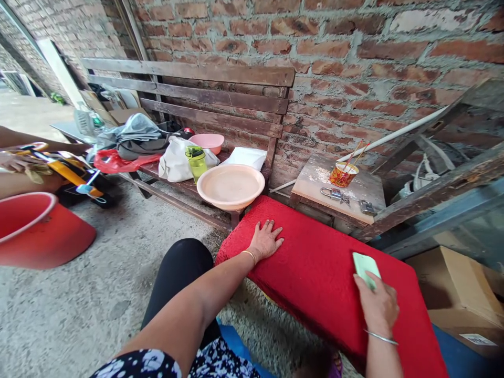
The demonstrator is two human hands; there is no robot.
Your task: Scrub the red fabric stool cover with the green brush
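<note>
2 own hands in view, both at 1 red cloth (311, 273), which is stretched over 1 long flat top. Left hand (265, 240) is laid palm down near the far left end of the cloth; fingers spread wide, nothing held. 1 green block (365, 266) is gripped in the right hand (378, 304), toward the right end of the cloth; near end held, far end left exposed. Whether the block is pressed on the cloth can't be told. 1 silver bangle (381, 337) is worn on the right wrist.

Beyond the cloth, on 1 small table (311, 185): 1 can (342, 175) with 2 thin sticks (356, 153) stood in it, plus 2 padlocks (334, 194), laid apart; keys are seen by the left one.

On 1 slatted bench (220, 94) along the brick wall: 1 wide basin (232, 186) at the near corner, 1 green bottle (197, 165) just left of it, 1 pink bowl (208, 142) behind, 1 white bag (172, 160), 1 white packet (246, 156).

At far left, 1 red bucket (47, 236) is stood on the floor, near another person's arm (51, 143). 1 carton (468, 294) is placed right of the cloth.
</note>
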